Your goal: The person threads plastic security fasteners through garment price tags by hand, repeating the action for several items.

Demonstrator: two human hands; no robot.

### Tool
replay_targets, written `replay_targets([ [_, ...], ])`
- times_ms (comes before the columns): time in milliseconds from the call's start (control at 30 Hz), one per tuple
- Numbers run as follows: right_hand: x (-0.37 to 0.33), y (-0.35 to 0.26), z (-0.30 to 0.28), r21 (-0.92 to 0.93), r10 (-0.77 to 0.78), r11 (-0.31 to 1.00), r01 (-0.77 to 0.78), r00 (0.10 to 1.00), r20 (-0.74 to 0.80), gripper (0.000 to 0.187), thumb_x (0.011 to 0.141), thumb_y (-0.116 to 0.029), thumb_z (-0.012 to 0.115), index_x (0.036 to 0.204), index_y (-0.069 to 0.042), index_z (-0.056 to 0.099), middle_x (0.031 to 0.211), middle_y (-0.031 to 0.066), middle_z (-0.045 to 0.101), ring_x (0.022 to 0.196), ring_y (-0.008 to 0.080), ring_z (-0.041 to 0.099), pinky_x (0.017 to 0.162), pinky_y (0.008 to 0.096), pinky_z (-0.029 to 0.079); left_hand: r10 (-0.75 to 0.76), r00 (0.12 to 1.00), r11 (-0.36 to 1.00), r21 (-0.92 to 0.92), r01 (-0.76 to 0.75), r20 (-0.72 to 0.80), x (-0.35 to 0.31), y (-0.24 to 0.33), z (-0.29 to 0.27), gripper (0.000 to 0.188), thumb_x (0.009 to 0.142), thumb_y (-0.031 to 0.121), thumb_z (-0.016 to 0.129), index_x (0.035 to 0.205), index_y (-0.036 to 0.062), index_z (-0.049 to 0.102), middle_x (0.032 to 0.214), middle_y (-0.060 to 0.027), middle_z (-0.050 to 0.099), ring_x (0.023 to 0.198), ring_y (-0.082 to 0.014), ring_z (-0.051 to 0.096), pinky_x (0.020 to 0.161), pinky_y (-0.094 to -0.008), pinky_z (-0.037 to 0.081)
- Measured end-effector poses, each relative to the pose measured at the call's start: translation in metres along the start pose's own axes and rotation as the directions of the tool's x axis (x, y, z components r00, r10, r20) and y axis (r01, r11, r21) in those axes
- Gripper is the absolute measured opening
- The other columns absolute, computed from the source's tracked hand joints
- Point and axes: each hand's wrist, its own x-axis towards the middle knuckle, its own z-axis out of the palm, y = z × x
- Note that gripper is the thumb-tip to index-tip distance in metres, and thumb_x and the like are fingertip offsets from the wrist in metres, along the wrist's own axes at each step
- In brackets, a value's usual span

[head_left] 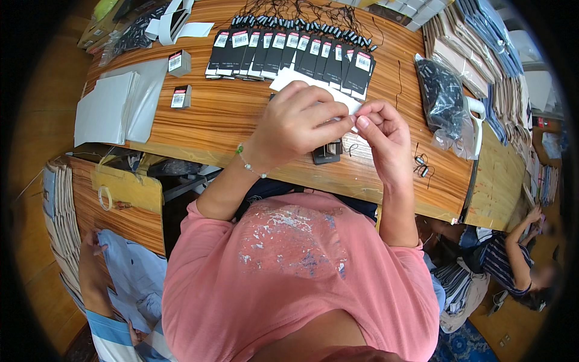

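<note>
White card [343, 98] was pinched by the left hand [304, 119] and right hand [386, 136] at the frame's upper centre, seemingly for steadiness.

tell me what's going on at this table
A person is working with both hands above the striped wooden table. The left hand holds a white card, and the fingertips of the right hand meet at its right end; their exact grip is unclear. Just beyond lies an overlapping row of black tags, with a clear bag off to the right.
</note>
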Motion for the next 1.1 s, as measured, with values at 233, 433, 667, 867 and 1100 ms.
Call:
replay_targets([
  [233, 0.006, 0.007, -0.007, 0.033, -0.222, 0.972, 0.234, 0.953, -0.206, 0.004, 0.081, -0.006, 0.054, 0.085, -0.003, 0.054, 0.097, 0.0033, 0.050, 0.084, 0.0070, 0.043, 0.073, 0.0188, 0.034, -0.073, 0.997, 0.992, -0.104, 0.071, -0.012, -0.016, -0.013, 0.013, 0.017, 0.060, 0.010, 0.063, 0.076, 0.0101, 0.065, 0.076, 0.0020, 0.059, 0.069, -0.0157, 0.052, 0.062, -0.0282, 0.040],
  [433, 0.006, -0.002, -0.003, 0.145, -0.339, 0.925, 0.351, 0.935, -0.101, 0.007, 0.083, -0.004, 0.052, 0.088, -0.001, 0.050, 0.086, 0.0084, 0.053, 0.073, 0.0114, 0.049, 0.067, 0.0220, 0.040, -0.386, 0.922, 0.828, -0.432, 0.357, 0.022, -0.034, -0.019, 0.038, 0.014, 0.065, -0.001, 0.063, 0.078, 0.0041, 0.064, 0.077, -0.0046, 0.060, 0.073, -0.0194, 0.054, 0.068, -0.0294, 0.042],
  [667, 0.007, -0.012, 0.003, 0.220, -0.411, 0.881, 0.419, 0.908, -0.081, 0.009, 0.083, -0.004, 0.050, 0.090, 0.000, 0.048, 0.083, 0.0125, 0.054, 0.070, 0.0167, 0.055, 0.066, 0.0268, 0.045, -0.680, 0.718, 0.616, -0.646, 0.451, -0.148, -0.021, 0.001, 0.043, 0.017, 0.070, 0.009, 0.066, 0.083, 0.0008, 0.058, 0.072, -0.0062, 0.057, 0.075, -0.0182, 0.053, 0.073, -0.0295, 0.040],
  [867, 0.000, -0.019, 0.011, 0.198, -0.456, 0.860, 0.470, 0.883, -0.115, 0.008, 0.083, -0.003, 0.049, 0.090, 0.001, 0.047, 0.082, 0.0135, 0.054, 0.069, 0.0180, 0.056, 0.064, 0.0273, 0.047, -0.407, 0.908, 0.833, -0.449, 0.324, -0.099, -0.039, 0.018, 0.042, 0.031, 0.061, 0.022, 0.075, 0.071, 0.0058, 0.051, 0.066, -0.0040, 0.051, 0.060, -0.0193, 0.050, 0.054, -0.0298, 0.040],
  [1100, -0.005, -0.018, 0.015, 0.184, -0.463, 0.859, 0.477, 0.879, -0.118, 0.008, 0.083, -0.002, 0.049, 0.089, 0.001, 0.046, 0.086, 0.0152, 0.055, 0.072, 0.0197, 0.058, 0.067, 0.0281, 0.048, -0.568, 0.823, 0.672, -0.565, 0.479, 0.021, -0.031, 0.019, 0.053, 0.036, 0.054, 0.019, 0.079, 0.071, 0.0050, 0.050, 0.067, -0.0057, 0.052, 0.060, -0.0195, 0.053, 0.055, -0.0292, 0.043],
])
